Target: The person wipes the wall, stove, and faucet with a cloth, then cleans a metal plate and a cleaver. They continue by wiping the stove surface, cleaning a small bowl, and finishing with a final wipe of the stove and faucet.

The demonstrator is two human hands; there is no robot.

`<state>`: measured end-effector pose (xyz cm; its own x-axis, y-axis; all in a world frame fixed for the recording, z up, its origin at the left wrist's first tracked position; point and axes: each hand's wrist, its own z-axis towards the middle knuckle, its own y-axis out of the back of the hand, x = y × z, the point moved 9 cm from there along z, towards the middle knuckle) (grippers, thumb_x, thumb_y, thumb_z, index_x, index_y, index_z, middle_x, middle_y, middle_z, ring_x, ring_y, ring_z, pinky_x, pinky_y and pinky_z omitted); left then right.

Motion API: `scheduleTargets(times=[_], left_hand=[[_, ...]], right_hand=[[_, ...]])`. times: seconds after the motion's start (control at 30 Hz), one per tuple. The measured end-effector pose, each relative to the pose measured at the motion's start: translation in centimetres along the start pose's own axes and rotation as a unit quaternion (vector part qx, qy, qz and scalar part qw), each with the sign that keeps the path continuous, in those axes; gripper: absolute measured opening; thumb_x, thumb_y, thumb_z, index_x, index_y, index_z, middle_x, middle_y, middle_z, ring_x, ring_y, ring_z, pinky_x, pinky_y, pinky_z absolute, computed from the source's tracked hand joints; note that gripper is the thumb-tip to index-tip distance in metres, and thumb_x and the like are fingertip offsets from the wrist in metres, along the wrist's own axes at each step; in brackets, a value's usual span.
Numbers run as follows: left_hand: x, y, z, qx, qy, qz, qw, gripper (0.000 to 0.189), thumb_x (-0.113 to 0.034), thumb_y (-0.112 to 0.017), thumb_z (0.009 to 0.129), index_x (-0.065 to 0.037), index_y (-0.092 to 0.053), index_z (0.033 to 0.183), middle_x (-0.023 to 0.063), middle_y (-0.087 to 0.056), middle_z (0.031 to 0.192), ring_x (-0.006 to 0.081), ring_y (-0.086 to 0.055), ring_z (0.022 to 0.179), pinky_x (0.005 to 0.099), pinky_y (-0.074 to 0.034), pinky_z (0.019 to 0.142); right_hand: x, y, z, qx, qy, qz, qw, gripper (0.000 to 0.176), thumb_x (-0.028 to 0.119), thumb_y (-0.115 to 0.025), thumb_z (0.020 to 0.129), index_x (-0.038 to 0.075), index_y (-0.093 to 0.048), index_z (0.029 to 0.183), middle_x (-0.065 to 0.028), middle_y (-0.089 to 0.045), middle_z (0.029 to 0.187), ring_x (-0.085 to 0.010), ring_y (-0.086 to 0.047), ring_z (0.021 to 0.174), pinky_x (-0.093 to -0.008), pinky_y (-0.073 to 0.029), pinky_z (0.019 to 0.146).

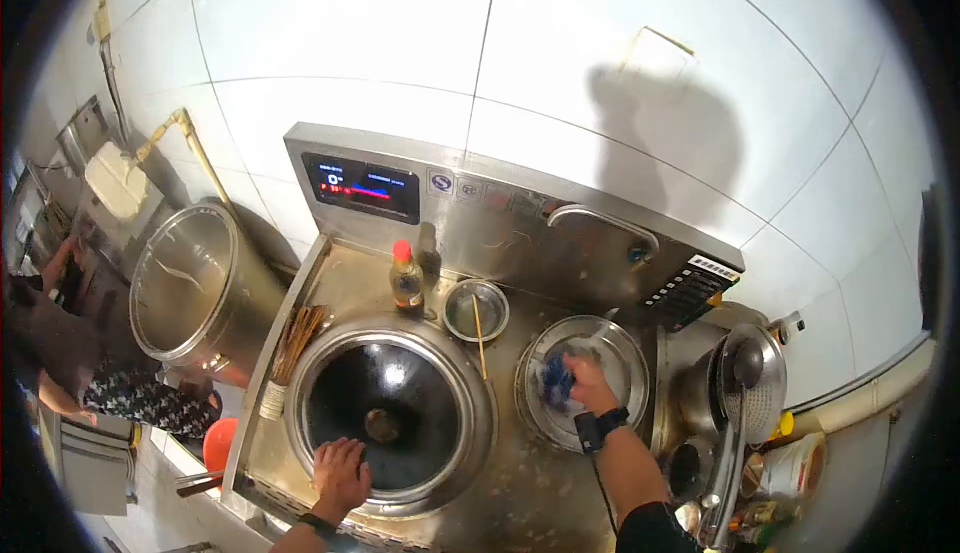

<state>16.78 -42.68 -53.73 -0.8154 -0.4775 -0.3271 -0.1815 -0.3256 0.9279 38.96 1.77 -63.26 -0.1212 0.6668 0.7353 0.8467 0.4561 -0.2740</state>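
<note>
My left hand [340, 475] rests with its fingers spread at the near edge of a dark round lid [400, 383] with a knob in its middle. The lid sits inside a wide metal rim on the steel stove. My right hand [592, 383] is closed on a blue cloth [557, 378] over a round metal pan [628, 348] on the right. Exactly what kind of cloth or scourer it is cannot be made out. The pan's far side holds a pale handle-like piece, partly hidden.
A red-capped sauce bottle [405, 283] and a small metal bowl [462, 303] stand behind the lid. A bamboo brush [297, 348] lies left; a tall pot [185, 283] stands beyond it. A tap [605, 218] overhangs the pan. Strainers [755, 393] are stacked right. Another person [95, 353] is far left.
</note>
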Motion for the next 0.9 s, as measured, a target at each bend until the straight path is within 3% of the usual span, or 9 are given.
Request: scheduleTargets(times=[0.17, 0.23, 0.33, 0.47, 0.57, 0.6, 0.7, 0.77, 0.9], left_hand=[[0.1, 0.4, 0.5, 0.001, 0.014, -0.023, 1.000, 0.044, -0.025, -0.061, 0.075, -0.001, -0.061, 0.112, 0.0131, -0.061, 0.115, 0.0301, -0.052, 0.115, 0.0473, -0.033, 0.102], [0.3, 0.1, 0.8, 0.026, 0.035, -0.023, 0.999, 0.045, -0.026, -0.061, 0.074, -0.002, -0.061, 0.112, 0.0128, -0.061, 0.116, 0.0298, -0.052, 0.115, 0.0473, -0.033, 0.102], [0.4, 0.3, 1.1, 0.053, 0.057, -0.034, 0.996, 0.046, -0.029, -0.060, 0.074, -0.002, -0.061, 0.112, 0.0125, -0.061, 0.116, 0.0295, -0.052, 0.115, 0.0482, -0.033, 0.102], [0.6, -0.1, 1.3, 0.032, 0.032, -0.043, 0.998, 0.050, -0.029, -0.062, 0.069, 0.002, -0.061, 0.109, 0.0170, -0.060, 0.113, 0.0335, -0.051, 0.112, 0.0497, -0.031, 0.102], [-0.5, 1.1, 1.5, 0.015, -0.003, -0.006, 1.000, 0.048, -0.025, -0.056, 0.090, 0.000, -0.050, 0.130, 0.0175, -0.056, 0.121, 0.0337, -0.051, 0.114, 0.0492, -0.037, 0.099], [-0.2, 0.7, 1.3, 0.012, 0.005, -0.034, 0.999, 0.046, -0.026, -0.056, 0.086, -0.001, -0.054, 0.125, 0.0181, -0.056, 0.120, 0.0362, -0.049, 0.115, 0.0524, -0.032, 0.102], [-0.5, 0.8, 1.9, 0.039, 0.026, -0.034, 0.998, 0.045, -0.026, -0.055, 0.087, -0.001, -0.054, 0.125, 0.0178, -0.056, 0.121, 0.0360, -0.049, 0.115, 0.0527, -0.033, 0.101], [-0.4, 0.6, 1.8, 0.038, 0.023, -0.036, 0.998, 0.045, -0.027, -0.055, 0.087, -0.001, -0.054, 0.124, 0.0183, -0.055, 0.122, 0.0368, -0.049, 0.115, 0.0531, -0.032, 0.101], [-0.3, 0.4, 1.0, 0.023, 0.004, -0.026, 0.999, 0.044, -0.027, -0.055, 0.087, 0.000, -0.055, 0.122, 0.0196, -0.054, 0.122, 0.0388, -0.048, 0.114, 0.0534, -0.032, 0.100]], right_hand=[[12.0, -7.8, -2.5, -0.044, 0.300, -0.031, 0.952, 0.026, 0.021, -0.052, 0.096, -0.001, -0.061, 0.103, -0.0099, -0.063, 0.104, -0.0239, -0.060, 0.103, -0.0357, -0.047, 0.091], [17.3, -12.7, -6.8, -0.243, 0.632, -0.440, 0.590, 0.024, 0.019, -0.057, 0.092, -0.002, -0.061, 0.102, -0.0146, -0.061, 0.105, -0.0352, -0.055, 0.109, -0.0452, -0.041, 0.099], [19.7, -19.1, -5.1, -0.263, 0.595, -0.666, 0.365, 0.034, 0.019, -0.062, 0.088, -0.008, -0.057, 0.108, -0.0212, -0.054, 0.119, -0.0418, -0.048, 0.117, -0.0465, -0.039, 0.101], [20.0, -22.6, 1.2, -0.200, 0.476, -0.727, 0.452, 0.036, 0.024, -0.061, 0.088, -0.005, -0.059, 0.110, -0.0202, -0.057, 0.117, -0.0422, -0.048, 0.118, -0.0459, -0.038, 0.102], [17.5, -29.5, 1.7, -0.121, 0.750, -0.608, 0.231, 0.034, 0.026, -0.061, 0.088, 0.003, -0.061, 0.113, -0.0135, -0.062, 0.115, -0.0301, -0.051, 0.118, -0.0416, -0.044, 0.095], [17.0, -30.5, 1.8, -0.123, 0.746, -0.611, 0.235, 0.034, 0.026, -0.061, 0.088, 0.003, -0.061, 0.113, -0.0135, -0.062, 0.115, -0.0301, -0.051, 0.118, -0.0416, -0.044, 0.095], [19.1, -31.8, 3.6, 0.110, 0.490, -0.350, 0.791, 0.038, 0.027, -0.062, 0.088, 0.004, -0.057, 0.118, -0.0087, -0.060, 0.119, -0.0276, -0.051, 0.120, -0.0416, -0.041, 0.101], [18.4, -30.2, 4.8, 0.175, 0.349, -0.212, 0.896, 0.040, 0.028, -0.062, 0.088, 0.005, -0.056, 0.120, -0.0071, -0.060, 0.121, -0.0267, -0.051, 0.120, -0.0416, -0.040, 0.103], [20.4, -18.4, 2.3, -0.189, 0.507, -0.645, 0.539, 0.058, 0.035, -0.071, 0.077, 0.003, -0.055, 0.122, -0.0157, -0.048, 0.136, -0.0361, -0.036, 0.132, -0.0482, -0.032, 0.107]])
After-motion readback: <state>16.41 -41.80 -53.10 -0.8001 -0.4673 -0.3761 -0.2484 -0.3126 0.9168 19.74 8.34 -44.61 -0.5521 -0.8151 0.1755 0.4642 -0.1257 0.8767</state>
